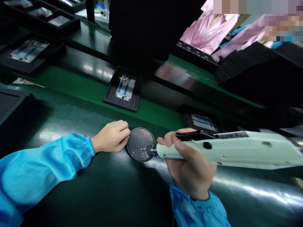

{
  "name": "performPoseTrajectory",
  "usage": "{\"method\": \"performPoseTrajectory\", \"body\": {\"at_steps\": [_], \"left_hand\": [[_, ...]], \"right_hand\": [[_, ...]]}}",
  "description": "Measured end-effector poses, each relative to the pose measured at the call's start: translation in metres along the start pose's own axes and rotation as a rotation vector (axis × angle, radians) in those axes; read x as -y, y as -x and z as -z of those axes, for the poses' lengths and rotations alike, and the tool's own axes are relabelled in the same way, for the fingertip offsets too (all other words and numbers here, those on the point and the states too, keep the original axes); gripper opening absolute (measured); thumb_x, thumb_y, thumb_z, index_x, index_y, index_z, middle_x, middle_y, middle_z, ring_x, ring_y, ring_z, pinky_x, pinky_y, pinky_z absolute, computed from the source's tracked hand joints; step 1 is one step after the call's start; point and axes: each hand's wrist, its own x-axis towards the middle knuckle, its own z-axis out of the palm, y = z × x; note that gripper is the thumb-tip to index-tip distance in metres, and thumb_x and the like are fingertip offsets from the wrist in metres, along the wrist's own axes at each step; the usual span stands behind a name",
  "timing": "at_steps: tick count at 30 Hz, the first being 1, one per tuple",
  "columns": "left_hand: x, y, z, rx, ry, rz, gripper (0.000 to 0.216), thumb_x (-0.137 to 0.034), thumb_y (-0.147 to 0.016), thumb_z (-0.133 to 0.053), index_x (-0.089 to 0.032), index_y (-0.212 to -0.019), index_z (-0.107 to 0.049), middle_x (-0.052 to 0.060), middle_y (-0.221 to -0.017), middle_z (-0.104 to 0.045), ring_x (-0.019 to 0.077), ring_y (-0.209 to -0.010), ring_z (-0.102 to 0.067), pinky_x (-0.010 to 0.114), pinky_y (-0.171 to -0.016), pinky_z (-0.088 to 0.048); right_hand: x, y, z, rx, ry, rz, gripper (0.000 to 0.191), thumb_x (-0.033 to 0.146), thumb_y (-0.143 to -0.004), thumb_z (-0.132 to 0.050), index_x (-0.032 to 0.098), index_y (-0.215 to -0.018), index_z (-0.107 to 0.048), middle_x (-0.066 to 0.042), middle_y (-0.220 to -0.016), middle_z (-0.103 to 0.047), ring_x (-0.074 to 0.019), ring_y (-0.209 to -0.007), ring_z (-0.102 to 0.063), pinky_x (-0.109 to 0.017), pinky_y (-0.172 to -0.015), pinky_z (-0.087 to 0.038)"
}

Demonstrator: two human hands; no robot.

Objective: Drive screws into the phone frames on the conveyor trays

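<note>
My right hand (190,170) is wrapped round a pale green electric screwdriver (227,149), with fingers beside its black lever. The screwdriver lies nearly level, and its dark tip reaches over a round perforated metal screw tray (139,142). Small bright screws seem to sit in many of the tray's holes. At the tray's left rim is my left hand (113,137), its fingers curled closed against the edge; the fingertips are hidden. Beyond the screw tray, a phone frame (126,88) with blue strips lies in a black tray (111,94).
Another phone frame (204,122) lies behind the screwdriver, and one more phone frame (29,50) is at far left. A black tray (14,104) stands on the left of the dark green bench (99,195). Stacked black trays (260,72) and a person in pink (208,30) are across the line.
</note>
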Motion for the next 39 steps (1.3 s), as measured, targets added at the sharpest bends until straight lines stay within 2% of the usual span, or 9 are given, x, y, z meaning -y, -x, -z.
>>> {"method": "performPoseTrajectory", "body": {"at_steps": [8, 13, 21, 39], "left_hand": [[-0.001, 0.001, -0.003, -0.029, 0.096, -0.038, 0.019, -0.02, -0.092, -0.042, -0.015, -0.083, -0.059, 0.009, -0.089, -0.059, 0.0193, -0.079, -0.053, 0.034, -0.07, -0.05], [-0.001, 0.001, -0.004, -0.024, 0.102, -0.041, 0.022, -0.019, -0.094, -0.041, -0.014, -0.084, -0.06, 0.009, -0.088, -0.059, 0.0194, -0.079, -0.054, 0.034, -0.072, -0.05], [-0.002, 0.0, -0.004, -0.011, 0.093, -0.036, 0.022, -0.02, -0.094, -0.041, -0.015, -0.084, -0.06, 0.008, -0.088, -0.06, 0.0184, -0.078, -0.055, 0.032, -0.073, -0.049], [-0.002, 0.0, -0.006, -0.02, 0.097, -0.043, 0.023, -0.019, -0.094, -0.041, -0.015, -0.083, -0.06, 0.008, -0.086, -0.06, 0.0191, -0.076, -0.054, 0.033, -0.071, -0.048]], "right_hand": [[-0.03, -0.001, -0.004, -0.05, 0.087, 0.023, 0.021, 0.023, -0.071, -0.073, 0.021, -0.088, -0.061, 0.001, -0.069, -0.059, -0.0166, -0.068, -0.062, -0.039, -0.071, -0.055], [-0.039, 0.001, 0.003, -0.044, 0.239, 0.078, 0.023, 0.025, -0.075, -0.072, 0.021, -0.095, -0.062, -0.001, -0.078, -0.06, -0.0176, -0.075, -0.062, -0.041, -0.077, -0.056], [-0.041, 0.002, 0.004, -0.033, 0.214, 0.041, 0.025, 0.028, -0.076, -0.075, 0.021, -0.096, -0.062, 0.0, -0.076, -0.059, -0.017, -0.074, -0.062, -0.041, -0.078, -0.055], [-0.048, 0.003, 0.008, -0.02, 0.303, 0.089, 0.021, 0.025, -0.078, -0.071, 0.021, -0.097, -0.063, -0.001, -0.083, -0.06, -0.016, -0.077, -0.061, -0.039, -0.08, -0.055]]}}
